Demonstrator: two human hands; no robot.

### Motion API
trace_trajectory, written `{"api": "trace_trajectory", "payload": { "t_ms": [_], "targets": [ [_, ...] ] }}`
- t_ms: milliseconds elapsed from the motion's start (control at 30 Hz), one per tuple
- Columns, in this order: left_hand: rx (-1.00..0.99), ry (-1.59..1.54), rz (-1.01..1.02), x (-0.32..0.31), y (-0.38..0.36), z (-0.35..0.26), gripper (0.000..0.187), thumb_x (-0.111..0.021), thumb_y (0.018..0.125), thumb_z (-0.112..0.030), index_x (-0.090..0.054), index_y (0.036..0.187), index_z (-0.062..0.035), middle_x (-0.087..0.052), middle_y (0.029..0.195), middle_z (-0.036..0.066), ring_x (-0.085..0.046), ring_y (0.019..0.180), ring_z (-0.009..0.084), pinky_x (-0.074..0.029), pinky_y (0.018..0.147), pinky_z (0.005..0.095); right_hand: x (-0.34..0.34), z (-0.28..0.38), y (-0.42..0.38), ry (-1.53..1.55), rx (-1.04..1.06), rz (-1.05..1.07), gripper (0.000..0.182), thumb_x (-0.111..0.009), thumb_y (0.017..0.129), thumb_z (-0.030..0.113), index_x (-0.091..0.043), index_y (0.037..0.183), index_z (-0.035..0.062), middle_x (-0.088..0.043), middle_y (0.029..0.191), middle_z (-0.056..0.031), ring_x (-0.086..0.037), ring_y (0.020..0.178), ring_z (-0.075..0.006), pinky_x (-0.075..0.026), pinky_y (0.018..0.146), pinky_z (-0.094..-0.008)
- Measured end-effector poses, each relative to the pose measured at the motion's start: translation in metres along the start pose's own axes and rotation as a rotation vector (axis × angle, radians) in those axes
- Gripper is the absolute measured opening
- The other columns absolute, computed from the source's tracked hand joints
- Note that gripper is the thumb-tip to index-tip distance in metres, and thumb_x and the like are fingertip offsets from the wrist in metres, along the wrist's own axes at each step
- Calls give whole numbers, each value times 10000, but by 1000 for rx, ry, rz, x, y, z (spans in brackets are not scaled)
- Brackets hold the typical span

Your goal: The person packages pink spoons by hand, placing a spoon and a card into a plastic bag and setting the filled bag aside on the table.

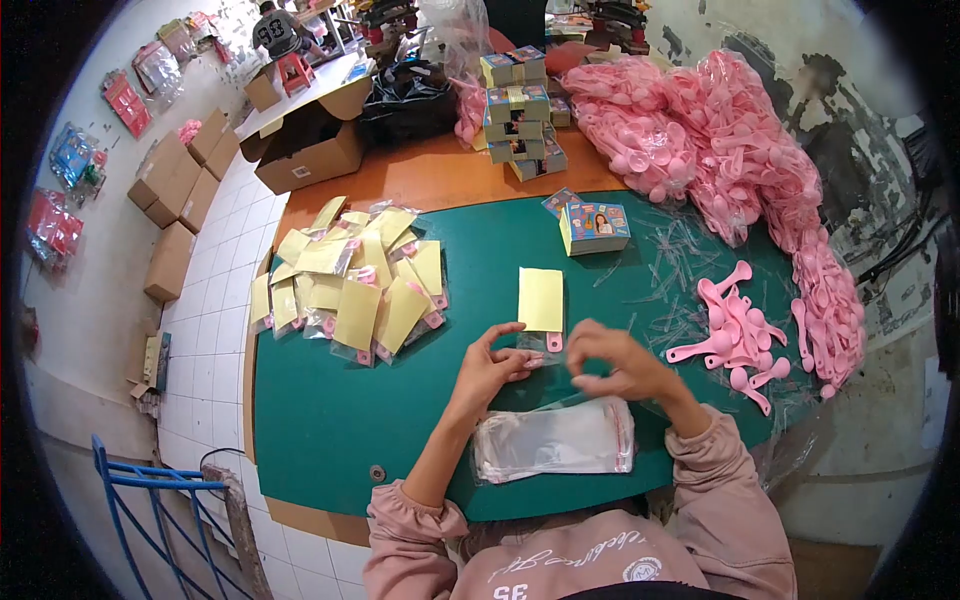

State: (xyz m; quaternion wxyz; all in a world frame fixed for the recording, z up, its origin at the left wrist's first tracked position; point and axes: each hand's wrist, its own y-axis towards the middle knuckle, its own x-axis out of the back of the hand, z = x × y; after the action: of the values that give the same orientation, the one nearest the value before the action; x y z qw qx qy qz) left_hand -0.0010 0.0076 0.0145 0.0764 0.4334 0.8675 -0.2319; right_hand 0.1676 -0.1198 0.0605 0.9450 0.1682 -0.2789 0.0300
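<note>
Nearest the person, at the front edge of the green desk (320,420), a stack of clear plastic bags (555,440) is laid flat; these look thin, limp and slippery, best peeled off singly by a corner or the open mouth. Just beyond the stack, the left hand (492,362) and the right hand (610,362) are brought close together, wrists resting low and forearms angled inward in pink sleeves. The left thumb and forefinger are pinched lightly at the lower end of a bagged yellow card (541,300), where a small pink piece shows. The right hand is curled with the fingertips drawn together, and whether anything is gripped in it cannot be told. The card lies flat just beyond the hands; it is judged light and fairly stiff, its film wrapper slick, so a hold by the edges would suit it. Left of the card a heap of finished yellow packets (350,280) is piled. Right of it loose pink spoons (735,330) are scattered, with bagged spoons (720,130) heaped further back. Beyond the card a small printed box (595,226) sits, and more boxes (520,115) are stacked behind.
</note>
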Motion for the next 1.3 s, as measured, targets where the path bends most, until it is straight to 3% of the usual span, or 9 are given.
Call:
{"api": "trace_trajectory", "payload": {
  "t_ms": [67, 133, 200, 367, 767, 900, 1000, 1067, 1300],
  "targets": [
    [23, 87, 43, 3, 0, -1, 444, -543, 815, -10, -377, 1227, 2, -635, 893, 133, -630, 820, 166, -512, 686, 235, 25, 1, -9, 141, -90, -102, 110, -614, 708, 105, -515, 736, 64, -474, 799, -49, -478, 789, -190, -373, 752, -296],
    [52, 93, 53, -2, -3, -5, 438, -540, 819, -13, -379, 1227, -3, -635, 898, 131, -629, 824, 167, -512, 684, 237, 32, 4, -12, 81, -139, -121, 112, -619, 715, 109, -530, 751, 52, -484, 810, -62, -488, 789, -184, -391, 716, -289],
    [80, 106, 63, -4, -4, -5, 432, -537, 824, -16, -381, 1227, -7, -635, 902, 130, -628, 828, 168, -513, 683, 239, 25, 7, -8, -84, -227, -78, 132, -619, 727, 116, -546, 810, 44, -499, 840, -89, -504, 807, -235, -409, 716, -317],
    [39, 146, 73, -2, -4, -1, 450, -543, 825, -19, -370, 1240, -11, -634, 894, 130, -625, 776, 161, -523, 683, 251, -22, 0, 2, -309, -154, -36, 205, -624, 747, 209, -552, 883, 73, -506, 905, -89, -499, 897, -267, -380, 768, -377],
    [14, 204, 71, 3, -1, 6, 460, -537, 814, -7, -375, 1244, -21, -624, 862, 115, -612, 764, 148, -525, 687, 259, -47, -3, 12, -517, -98, 78, 173, -600, 723, 146, -519, 841, 50, -498, 844, -95, -497, 852, -261, -377, 760, -389],
    [-12, 171, 52, 0, -2, 5, 456, -540, 811, -2, -379, 1237, -17, -626, 852, 114, -610, 761, 145, -521, 686, 256, -38, -5, 10, -468, -32, 106, 152, -593, 729, 145, -516, 824, 53, -491, 832, -86, -489, 829, -258, -371, 753, -382],
    [-20, 180, 4, 2, 0, 6, 444, -542, 797, 19, -399, 1216, -16, -641, 845, 119, -608, 725, 119, -524, 667, 244, -11, -2, 2, -194, 10, 151, 143, -605, 732, 139, -499, 791, 63, -465, 785, -63, -477, 783, -237, -361, 714, -346],
    [6, 206, 13, 3, -2, 0, 434, -541, 801, 18, -401, 1211, -16, -642, 863, 131, -611, 729, 122, -526, 672, 252, 9, 0, -7, -46, -89, 92, 134, -593, 741, 124, -498, 811, 58, -470, 795, -59, -474, 783, -229, -351, 724, -335],
    [18, 144, 60, 2, -3, 2, 441, -550, 806, -4, -396, 1220, -15, -640, 869, 115, -606, 733, 120, -528, 658, 245, -15, 1, 2, -289, -145, 50, 149, -600, 751, 154, -526, 850, 71, -496, 855, -63, -497, 840, -236, -355, 753, -338]
  ]
}}
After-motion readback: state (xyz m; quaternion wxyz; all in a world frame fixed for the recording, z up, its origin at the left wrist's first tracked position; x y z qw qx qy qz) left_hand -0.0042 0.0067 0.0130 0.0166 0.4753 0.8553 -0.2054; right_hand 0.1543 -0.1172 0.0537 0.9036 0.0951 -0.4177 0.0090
